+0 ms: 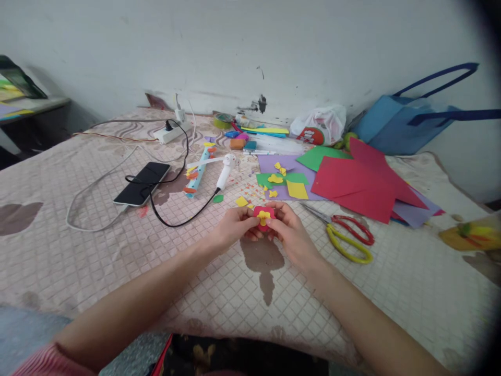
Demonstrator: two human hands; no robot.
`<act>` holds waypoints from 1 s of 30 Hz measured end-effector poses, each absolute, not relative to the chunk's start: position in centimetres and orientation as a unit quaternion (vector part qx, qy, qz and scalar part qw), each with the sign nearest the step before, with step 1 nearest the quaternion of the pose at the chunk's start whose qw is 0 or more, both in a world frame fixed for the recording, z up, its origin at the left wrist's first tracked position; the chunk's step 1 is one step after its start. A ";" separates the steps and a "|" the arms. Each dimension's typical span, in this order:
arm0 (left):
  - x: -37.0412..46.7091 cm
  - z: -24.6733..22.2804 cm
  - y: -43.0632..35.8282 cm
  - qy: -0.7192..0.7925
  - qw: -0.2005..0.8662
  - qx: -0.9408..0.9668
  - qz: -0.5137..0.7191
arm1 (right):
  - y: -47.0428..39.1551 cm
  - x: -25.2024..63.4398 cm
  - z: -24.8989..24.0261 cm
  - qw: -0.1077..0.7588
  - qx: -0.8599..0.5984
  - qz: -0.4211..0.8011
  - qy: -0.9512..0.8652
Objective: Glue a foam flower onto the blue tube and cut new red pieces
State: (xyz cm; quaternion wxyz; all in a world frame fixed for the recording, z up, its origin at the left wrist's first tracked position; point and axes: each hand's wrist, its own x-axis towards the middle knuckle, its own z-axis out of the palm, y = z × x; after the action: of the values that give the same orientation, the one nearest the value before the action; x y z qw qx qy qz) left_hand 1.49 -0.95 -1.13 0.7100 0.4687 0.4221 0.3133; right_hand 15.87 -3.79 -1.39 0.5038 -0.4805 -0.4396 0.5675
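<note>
While fingers (277,225) pinch it, roundish red flower (264,214) faces wearer.

Between the forearms (148,297), the surface (235,303) lies open to its near edge. Just beyond the hands (234,228), paper scraps (296,189) crowd the way; on the right, scissors (331,223) block it. Leftward, bare room ends at a looping black cable (167,225) and a phone (133,192).

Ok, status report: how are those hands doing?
Left hand and right hand pinching red-and-yellow flower cutout. Scissors near right hand, not in the way.
</note>
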 end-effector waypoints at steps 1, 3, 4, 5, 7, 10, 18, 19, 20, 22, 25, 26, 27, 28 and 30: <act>1.5 -1.1 -1.0 0.422 0.708 0.472 0.312 | -3.8 15.8 -1.4 0.503 -0.482 0.567 -0.440; 1.5 -1.0 -1.0 0.423 0.704 0.478 0.311 | -3.7 15.8 -1.5 0.502 -0.484 0.564 -0.443; 1.6 -1.0 -1.0 0.423 0.704 0.479 0.309 | -3.7 15.8 -1.6 0.501 -0.485 0.561 -0.446; 1.6 -1.0 -1.0 0.424 0.705 0.478 0.308 | -3.7 15.8 -1.6 0.501 -0.486 0.558 -0.449; 1.6 -1.0 -1.0 0.426 0.712 0.467 0.305 | -3.7 15.8 -1.7 0.501 -0.491 0.550 -0.454; 1.6 -1.0 -1.0 0.425 0.723 0.451 0.305 | -3.8 15.8 -1.6 0.500 -0.495 0.546 -0.455; 1.6 -0.9 -1.1 0.425 0.713 0.468 0.303 | -3.7 15.7 -1.8 0.499 -0.494 0.550 -0.452; 1.6 -0.9 -1.1 0.426 0.716 0.462 0.303 | -3.7 15.8 -1.9 0.500 -0.493 0.548 -0.454; 1.6 -0.9 -1.0 0.426 0.721 0.455 0.303 | -3.7 15.8 -2.0 0.502 -0.491 0.547 -0.456; 1.6 -1.0 -1.0 0.423 0.731 0.441 0.304 | -3.7 15.9 -2.1 0.501 -0.488 0.547 -0.460; 1.4 -0.9 -0.9 0.418 0.739 0.430 0.307 | -3.8 16.0 -1.8 0.496 -0.481 0.557 -0.461; 1.3 -0.9 -0.9 0.417 0.738 0.431 0.309 | -3.7 16.1 -1.7 0.495 -0.480 0.561 -0.458; 1.3 -1.0 -0.8 0.416 0.737 0.433 0.311 | -3.7 16.3 -1.6 0.497 -0.479 0.563 -0.454; 1.2 -1.0 -0.8 0.417 0.735 0.435 0.311 | -3.5 16.5 -1.5 0.504 -0.480 0.561 -0.448; 1.1 -1.1 -0.7 0.423 0.730 0.437 0.311 | -3.0 17.1 -1.4 0.526 -0.486 0.547 -0.434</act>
State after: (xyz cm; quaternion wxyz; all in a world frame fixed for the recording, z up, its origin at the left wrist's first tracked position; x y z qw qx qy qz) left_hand 1.14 -0.68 -1.11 0.7303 0.4372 0.4226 0.3114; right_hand 17.11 -2.98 -1.44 0.5256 -0.4864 -0.4341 0.5466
